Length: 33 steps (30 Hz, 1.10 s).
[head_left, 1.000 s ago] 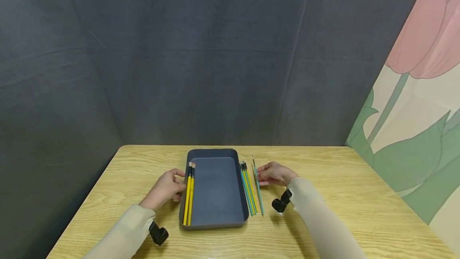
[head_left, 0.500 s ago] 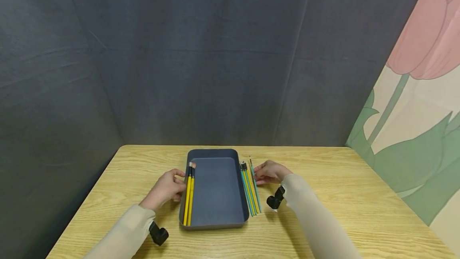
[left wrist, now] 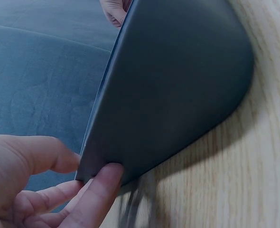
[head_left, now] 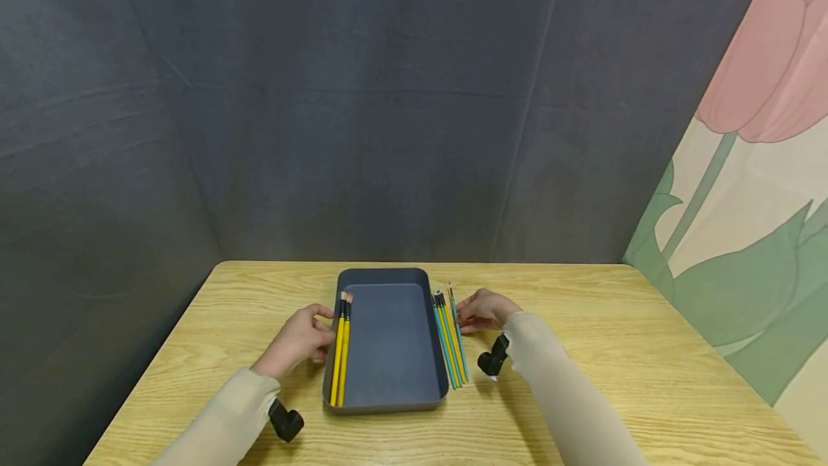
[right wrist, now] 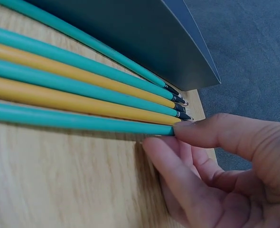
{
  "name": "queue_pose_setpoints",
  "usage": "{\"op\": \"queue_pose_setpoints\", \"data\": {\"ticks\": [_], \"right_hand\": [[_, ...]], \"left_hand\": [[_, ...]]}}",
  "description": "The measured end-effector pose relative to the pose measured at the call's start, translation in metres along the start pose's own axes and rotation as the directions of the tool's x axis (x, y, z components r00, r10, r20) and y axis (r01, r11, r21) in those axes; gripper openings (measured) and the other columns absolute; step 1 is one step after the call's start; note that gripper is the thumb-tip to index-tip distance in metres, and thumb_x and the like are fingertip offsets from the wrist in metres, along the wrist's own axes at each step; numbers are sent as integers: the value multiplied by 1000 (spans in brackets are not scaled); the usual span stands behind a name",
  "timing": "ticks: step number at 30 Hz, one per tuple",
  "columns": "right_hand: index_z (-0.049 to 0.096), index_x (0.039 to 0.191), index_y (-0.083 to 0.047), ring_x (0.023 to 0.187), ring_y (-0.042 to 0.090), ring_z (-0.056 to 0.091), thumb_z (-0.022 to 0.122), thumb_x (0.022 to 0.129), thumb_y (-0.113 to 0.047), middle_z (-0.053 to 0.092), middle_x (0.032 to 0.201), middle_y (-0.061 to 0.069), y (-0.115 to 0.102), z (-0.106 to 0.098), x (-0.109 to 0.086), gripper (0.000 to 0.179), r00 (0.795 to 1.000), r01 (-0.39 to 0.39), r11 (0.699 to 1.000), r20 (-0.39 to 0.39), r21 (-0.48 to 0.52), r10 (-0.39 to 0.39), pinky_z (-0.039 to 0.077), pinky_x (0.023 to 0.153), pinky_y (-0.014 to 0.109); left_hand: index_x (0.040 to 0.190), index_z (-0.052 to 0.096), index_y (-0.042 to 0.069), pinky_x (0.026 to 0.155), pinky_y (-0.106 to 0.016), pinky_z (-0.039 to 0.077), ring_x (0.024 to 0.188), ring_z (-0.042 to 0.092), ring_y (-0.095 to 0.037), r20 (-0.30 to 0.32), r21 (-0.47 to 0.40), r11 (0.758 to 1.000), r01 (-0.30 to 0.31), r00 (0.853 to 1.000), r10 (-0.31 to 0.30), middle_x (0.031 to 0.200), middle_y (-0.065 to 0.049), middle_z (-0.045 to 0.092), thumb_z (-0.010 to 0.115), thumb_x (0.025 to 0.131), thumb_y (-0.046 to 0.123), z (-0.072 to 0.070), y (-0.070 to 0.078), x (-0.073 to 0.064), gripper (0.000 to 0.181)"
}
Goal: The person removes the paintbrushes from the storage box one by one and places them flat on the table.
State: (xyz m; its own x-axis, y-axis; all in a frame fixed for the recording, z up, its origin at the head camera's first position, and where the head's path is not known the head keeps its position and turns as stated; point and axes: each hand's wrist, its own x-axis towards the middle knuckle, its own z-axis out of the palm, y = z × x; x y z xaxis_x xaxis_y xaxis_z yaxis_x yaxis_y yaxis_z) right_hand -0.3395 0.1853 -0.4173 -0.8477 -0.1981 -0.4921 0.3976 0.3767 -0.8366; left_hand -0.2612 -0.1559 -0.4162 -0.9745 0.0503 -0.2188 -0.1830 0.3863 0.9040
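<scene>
A dark grey rectangular tray [head_left: 391,351] lies on the wooden table, with two yellow-handled paintbrushes [head_left: 340,351] side by side along its left inside wall. My left hand [head_left: 302,336] holds the tray's left side; in the left wrist view the thumb is at the rim and the fingertips [left wrist: 110,173] rest on the outer wall. Beside the tray's right wall lies a row of several teal and yellow paintbrushes [right wrist: 83,85]. My right hand [head_left: 485,310] pinches the outermost teal paintbrush [right wrist: 83,122] between thumb and finger near its bristle end, close against the row.
The light wooden table [head_left: 582,336] extends to both sides of the tray. A dark grey curtain [head_left: 388,106] hangs behind it, and a wall with painted tulips [head_left: 744,236] stands at the right. Each wrist wears a small black camera [head_left: 494,357].
My right hand has moved left, bringing the teal paintbrush from a little apart to right beside the row. My left hand and the tray have stayed in place.
</scene>
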Motion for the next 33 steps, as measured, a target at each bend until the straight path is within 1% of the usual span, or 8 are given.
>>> {"op": "queue_pose_setpoints", "data": {"ticks": [8,15,19,23,28,33], "right_hand": [[56,109,9,64,13,61,58,86,10,60,79,9,0,0,1,23,1000,-7,1000,7,-9,7,58,65,26],[58,108,10,67,13,62,57,89,8,60,80,8,0,-2,1,19,999,-19,1000,39,1,19,59,68,27],[57,111,11,67,12,63,57,90,7,59,81,8,1,-3,2,22,999,-22,1000,41,13,21,59,70,28],[55,116,12,70,14,63,56,91,6,60,82,9,1,-5,0,26,998,-15,999,56,41,13,59,74,30],[48,123,15,76,16,64,52,93,7,61,87,9,1,-8,-4,32,994,14,996,107,85,-23,58,79,31],[38,130,17,80,17,64,48,95,7,61,92,10,-1,-14,-7,38,984,35,989,169,141,-59,58,81,31]], "left_hand": [[122,50,-6,58,-34,56,72,61,-21,-4,3,1000,4,1000,-4,90,-16,59,58,84,-7,0,-1,1,39],[123,50,-5,58,-33,56,72,59,-21,-6,1,1000,9,1000,-9,89,-15,58,57,83,-8,-1,-1,0,40],[123,50,-5,57,-33,55,71,60,-21,-3,-1,1000,8,1000,-8,90,-16,59,57,83,-8,-1,-1,0,40],[123,49,-6,57,-34,55,71,60,-21,-1,-2,1000,12,1000,-12,90,-16,59,56,83,-8,-1,-1,0,40],[123,49,-6,58,-34,55,71,60,-21,4,-6,1000,12,1000,-12,90,-16,58,56,84,-8,-1,1,-2,40],[123,48,-7,58,-36,55,71,60,-22,8,-7,1000,1,1000,-1,90,-17,58,56,84,-8,-1,1,-2,40]]}}
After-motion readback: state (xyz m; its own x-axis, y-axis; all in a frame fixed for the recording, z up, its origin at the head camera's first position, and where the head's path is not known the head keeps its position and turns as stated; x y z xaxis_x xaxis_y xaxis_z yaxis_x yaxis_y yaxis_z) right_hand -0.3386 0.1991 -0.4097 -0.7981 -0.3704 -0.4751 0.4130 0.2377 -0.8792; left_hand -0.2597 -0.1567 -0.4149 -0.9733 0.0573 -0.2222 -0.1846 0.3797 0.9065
